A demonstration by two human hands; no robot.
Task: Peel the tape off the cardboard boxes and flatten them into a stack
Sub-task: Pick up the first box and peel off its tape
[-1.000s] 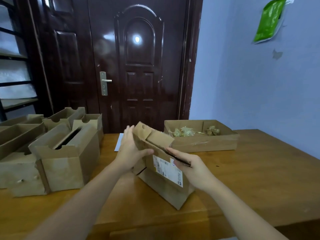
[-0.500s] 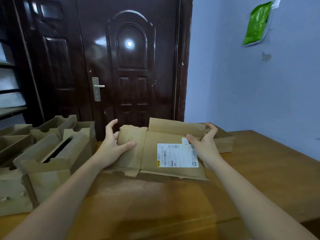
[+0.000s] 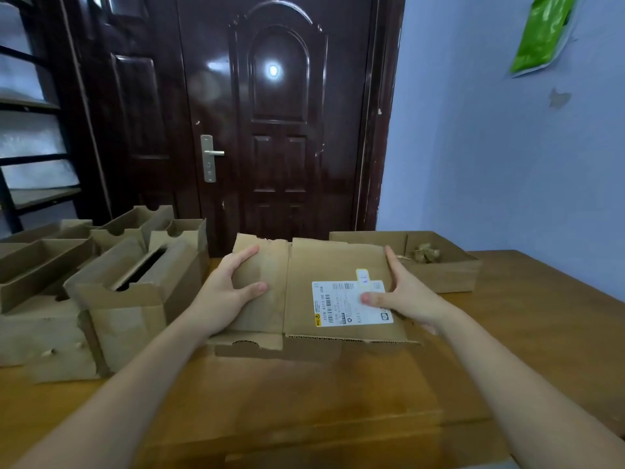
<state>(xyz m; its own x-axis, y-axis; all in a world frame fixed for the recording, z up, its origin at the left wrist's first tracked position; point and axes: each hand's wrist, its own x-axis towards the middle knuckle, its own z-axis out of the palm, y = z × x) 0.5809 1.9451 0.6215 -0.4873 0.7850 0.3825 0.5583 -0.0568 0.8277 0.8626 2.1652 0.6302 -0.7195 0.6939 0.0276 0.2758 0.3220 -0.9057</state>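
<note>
The flattened box (image 3: 324,292) lies at the middle of the frame on the wooden table (image 3: 507,333), its long axis running left to right across the view, white shipping label (image 3: 351,304) facing up on its right half. Both hands are on it, one at each end: the left hand (image 3: 230,286) clasps the left flap with its thumb on top and fingers wrapped over the far edge, and the right hand (image 3: 402,292) holds the right edge, thumb pressed on the label and fingers reaching along the side. Neither is nearer; they share the load evenly. Just beyond the right end, in the right middle of the frame, sits an open tray box (image 3: 449,275) with crumpled tape (image 3: 424,253) inside, close enough to hem the card in on that side. To the left stand the unflattened boxes (image 3: 111,289), near the left flap. The open room is toward the viewer, in the lower half of the frame, so setting the card down there looks the easiest way to go.
</note>
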